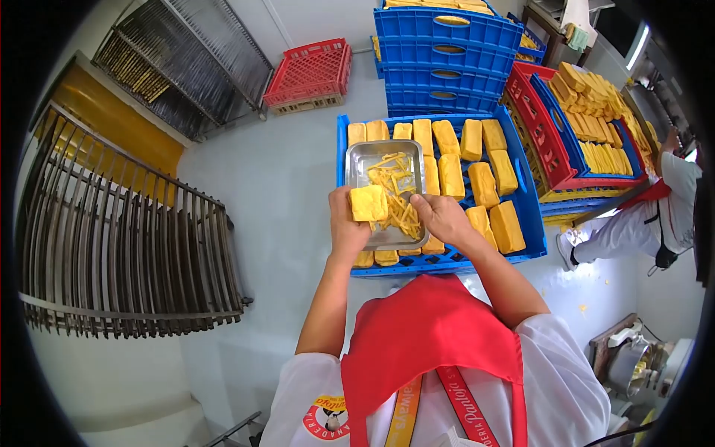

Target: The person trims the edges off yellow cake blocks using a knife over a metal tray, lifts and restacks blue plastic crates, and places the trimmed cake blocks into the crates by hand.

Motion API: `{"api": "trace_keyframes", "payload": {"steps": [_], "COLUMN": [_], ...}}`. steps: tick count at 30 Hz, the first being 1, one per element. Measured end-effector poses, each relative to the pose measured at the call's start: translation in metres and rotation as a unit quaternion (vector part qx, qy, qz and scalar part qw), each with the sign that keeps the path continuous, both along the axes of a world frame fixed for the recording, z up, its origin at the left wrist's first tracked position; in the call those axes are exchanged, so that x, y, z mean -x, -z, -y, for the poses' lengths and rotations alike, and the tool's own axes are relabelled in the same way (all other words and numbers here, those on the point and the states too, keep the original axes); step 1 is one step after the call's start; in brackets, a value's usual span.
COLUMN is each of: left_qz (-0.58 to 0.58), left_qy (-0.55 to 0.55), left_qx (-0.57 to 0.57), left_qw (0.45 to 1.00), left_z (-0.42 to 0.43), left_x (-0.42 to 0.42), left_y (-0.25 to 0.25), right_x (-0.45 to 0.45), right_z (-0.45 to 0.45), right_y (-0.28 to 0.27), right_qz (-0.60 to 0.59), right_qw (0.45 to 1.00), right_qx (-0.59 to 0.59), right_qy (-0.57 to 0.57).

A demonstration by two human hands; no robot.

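My left hand [349,223] is wrapped round a yellow loaf of bread [369,203], held with its squarish end up over a metal tray [357,156]. Strips of yellow crust [395,175] lie loose in the tray. At the tray's right rim, my right hand [445,221] is closed, its thumb pointing inward; a small dark bit shows by the thumb, but what it grips I cannot make out. Beneath the tray is a blue crate [530,216] where several whole loaves [450,176] lie in rough rows, some partly hidden by the tray.
Stacked blue crates [447,56] stand behind. To the right, a red crate [532,123] and others carry sliced bread [588,127]; a co-worker [655,216] stands beside them. Metal racks [126,231] line the left, and a red crate [309,74] sits on the floor.
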State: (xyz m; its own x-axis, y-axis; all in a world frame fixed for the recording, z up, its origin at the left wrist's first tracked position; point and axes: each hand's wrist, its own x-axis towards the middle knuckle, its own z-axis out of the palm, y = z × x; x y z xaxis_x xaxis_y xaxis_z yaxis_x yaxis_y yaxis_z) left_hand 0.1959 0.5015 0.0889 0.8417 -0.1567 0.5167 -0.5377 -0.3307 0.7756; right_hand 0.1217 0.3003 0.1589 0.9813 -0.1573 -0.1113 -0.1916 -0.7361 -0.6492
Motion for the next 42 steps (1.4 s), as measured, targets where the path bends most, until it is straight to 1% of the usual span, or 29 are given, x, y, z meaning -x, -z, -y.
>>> {"api": "trace_keyframes", "payload": {"steps": [2,6,8,10,12,14,15,17,18,20,21,23,24,25,26,27,28,29,30,31,32,34,35,36,38,39,40,41,42], "left_qz": [0.023,0.06,0.069,0.043,0.057,0.07,0.079,0.088,0.103,0.118,0.109,0.1,0.073,0.047,0.047,-0.137,-0.311,-0.31,-0.406,-0.492,-0.567,-0.571,-0.573,-0.581,-0.565,-0.576,-0.526,-0.466,-0.47], "left_qy": [0.003,0.02,0.027,0.011,0.0,-0.011,-0.027,-0.042,-0.056,-0.07,-0.066,-0.064,-0.08,-0.097,-0.098,-0.018,0.062,0.061,0.124,0.184,0.241,0.227,0.216,0.219,0.227,0.235,0.241,0.246,0.256], "left_qx": [-0.02,-0.055,-0.062,-0.069,-0.078,-0.088,-0.096,-0.105,-0.116,-0.128,-0.13,-0.132,-0.114,-0.096,-0.097,0.08,0.253,0.252,0.326,0.393,0.451,0.449,0.447,0.442,0.372,0.366,0.285,0.201,0.196], "left_qw": [1.0,0.996,0.995,0.997,0.995,0.994,0.992,0.99,0.986,0.982,0.983,0.984,0.987,0.99,0.989,0.987,0.914,0.915,0.845,0.754,0.646,0.649,0.652,0.648,0.701,0.692,0.764,0.826,0.821], "left_z": [0.003,0.008,0.011,0.013,0.016,0.02,0.023,0.027,0.028,0.029,0.029,0.026,0.024,0.021,0.017,0.012,0.006,-0.002,-0.01,-0.017,-0.019,-0.012,-0.007,0.0,0.019,0.032,0.047,0.063,0.079], "left_x": [0.001,0.004,0.005,0.006,0.007,0.008,0.009,0.009,0.009,0.007,0.005,0.001,-0.003,-0.007,-0.012,-0.016,-0.02,-0.024,-0.028,-0.031,-0.032,-0.026,-0.022,-0.021,-0.014,-0.003,0.011,0.021,0.027], "left_y": [-0.004,-0.01,-0.011,-0.009,-0.009,-0.008,-0.009,-0.008,-0.007,-0.007,-0.007,-0.005,-0.003,-0.002,-0.001,-0.002,-0.002,-0.003,-0.003,-0.003,-0.003,-0.006,-0.007,-0.007,-0.002,-0.011,-0.032,-0.042,-0.033], "right_x": [0.0,-0.001,0.0,0.001,0.001,-0.001,-0.002,-0.002,-0.003,-0.005,-0.006,-0.008,-0.008,-0.009,-0.009,-0.008,-0.006,-0.004,-0.003,-0.005,-0.006,-0.008,-0.011,-0.008,-0.005,-0.002,0.004,0.012,0.018], "right_z": [-0.006,-0.013,-0.013,-0.01,-0.007,-0.004,-0.004,-0.007,-0.007,-0.006,-0.003,0.005,0.006,0.007,0.008,0.01,0.012,0.014,0.016,0.02,0.024,0.034,0.046,0.053,0.079,0.094,0.106,0.11,0.116], "right_y": [-0.01,-0.004,-0.002,-0.001,0.005,0.014,0.014,0.013,0.014,0.016,0.014,0.011,0.011,0.011,0.011,0.013,0.015,0.017,0.018,0.015,0.012,0.008,0.021,0.011,0.006,0.007,0.007,-0.006,-0.011], "right_qz": [0.081,0.129,0.145,0.143,0.141,0.126,0.126,0.039,0.039,-0.098,-0.099,-0.216,-0.217,-0.148,-0.075,-0.076,-0.053,-0.029,-0.005,-0.042,-0.043,-0.038,-0.013,-0.006,-0.012,-0.007,0.0,-0.006,-0.027], "right_qw": [0.996,0.989,0.983,0.983,0.983,0.989,0.989,0.998,0.998,0.98,0.979,0.927,0.927,0.968,0.992,0.992,0.998,0.998,0.993,0.997,0.997,0.998,0.998,0.997,0.991,0.987,0.983,0.976,0.966], "right_qx": [0.016,0.045,0.105,0.104,0.103,0.032,0.031,-0.012,-0.013,-0.173,-0.174,-0.305,-0.305,-0.199,-0.089,-0.091,-0.022,0.046,0.115,0.069,0.069,-0.012,-0.002,-0.005,-0.024,-0.031,-0.038,-0.045,-0.099], "right_qy": [-0.04,-0.058,-0.047,-0.047,-0.05,-0.067,-0.066,-0.042,-0.041,0.028,0.028,0.024,0.023,0.036,0.047,0.046,0.033,0.02,0.007,0.014,0.014,0.047,0.058,0.077,0.128,0.155,0.182,0.215,0.237]}}
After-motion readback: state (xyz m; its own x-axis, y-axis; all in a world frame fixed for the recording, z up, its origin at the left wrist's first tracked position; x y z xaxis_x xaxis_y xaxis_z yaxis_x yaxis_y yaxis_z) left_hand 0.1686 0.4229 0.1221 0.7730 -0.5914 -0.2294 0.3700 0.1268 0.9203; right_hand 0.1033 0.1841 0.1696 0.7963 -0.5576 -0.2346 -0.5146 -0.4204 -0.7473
